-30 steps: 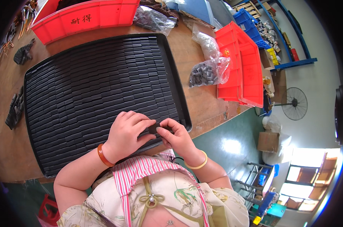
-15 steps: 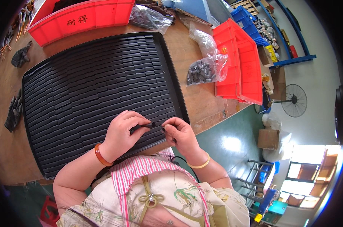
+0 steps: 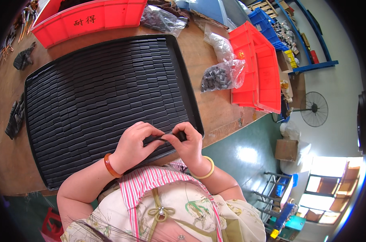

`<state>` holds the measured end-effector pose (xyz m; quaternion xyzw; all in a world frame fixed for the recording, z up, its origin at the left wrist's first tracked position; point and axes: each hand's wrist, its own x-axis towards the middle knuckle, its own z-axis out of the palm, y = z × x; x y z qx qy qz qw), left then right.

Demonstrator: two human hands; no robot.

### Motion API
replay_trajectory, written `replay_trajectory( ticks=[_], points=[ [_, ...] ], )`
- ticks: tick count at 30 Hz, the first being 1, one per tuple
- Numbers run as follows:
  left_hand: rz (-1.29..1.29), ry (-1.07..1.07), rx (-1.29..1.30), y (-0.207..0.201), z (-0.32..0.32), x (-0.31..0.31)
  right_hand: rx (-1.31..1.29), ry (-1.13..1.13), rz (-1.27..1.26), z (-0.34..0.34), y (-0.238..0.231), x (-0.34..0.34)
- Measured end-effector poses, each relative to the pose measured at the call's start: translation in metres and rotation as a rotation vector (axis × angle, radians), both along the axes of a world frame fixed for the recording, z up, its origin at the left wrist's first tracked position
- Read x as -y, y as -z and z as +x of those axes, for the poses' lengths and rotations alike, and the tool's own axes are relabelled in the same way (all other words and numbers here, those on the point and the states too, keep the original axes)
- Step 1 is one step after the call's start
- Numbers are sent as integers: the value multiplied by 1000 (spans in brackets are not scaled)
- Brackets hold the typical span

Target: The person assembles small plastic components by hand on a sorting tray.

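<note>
Bare-handed handling of a black tube above a loaded tray, seen from the wearer's head; clock directions are taken from the hands. The left hand has its thumb and index finger nearly closed, pinching the black tube. The right hand meets it with thumb and index finger curled round a dark rounded piece; whether this belongs to the same tube cannot be told. Both lie over the near right corner of the black tray, which extends toward 10 o'clock and carries close-set rows of black tubular pieces. On the brown tabletop, a red crate stands at 11 o'clock, a clear bag of short dark tubes lies between 1 and 2 o'clock, and red bins adjoin the bag at 2 o'clock. An amber bangle encircles the left wrist.
</note>
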<state>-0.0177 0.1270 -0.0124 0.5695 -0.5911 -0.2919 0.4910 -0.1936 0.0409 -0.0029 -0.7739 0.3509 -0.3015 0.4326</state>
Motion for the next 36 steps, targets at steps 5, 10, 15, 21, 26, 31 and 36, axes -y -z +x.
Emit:
replay_trajectory(
  ticks=[5,10,15,21,26,31,36],
  points=[
    [0,-39,-2,-2,0,0,18,-37,-127,0,-10,1],
    [30,-23,-14,-2,-1,0,-57,-75,-35,-6,-15,-4],
    [-81,-23,131,-1,-1,1,-76,-58,45,-11,-19,-4],
    [-101,-83,108,-7,2,1,-76,234,-14,-46,-16,46],
    [-125,-68,146,-1,1,5,-252,366,-146,-70,8,61],
    [-115,-66,156,-1,1,5,-523,267,-244,-67,9,48],
    [-105,-58,156,0,2,6,-522,243,-273,-82,4,57]
  ],
)
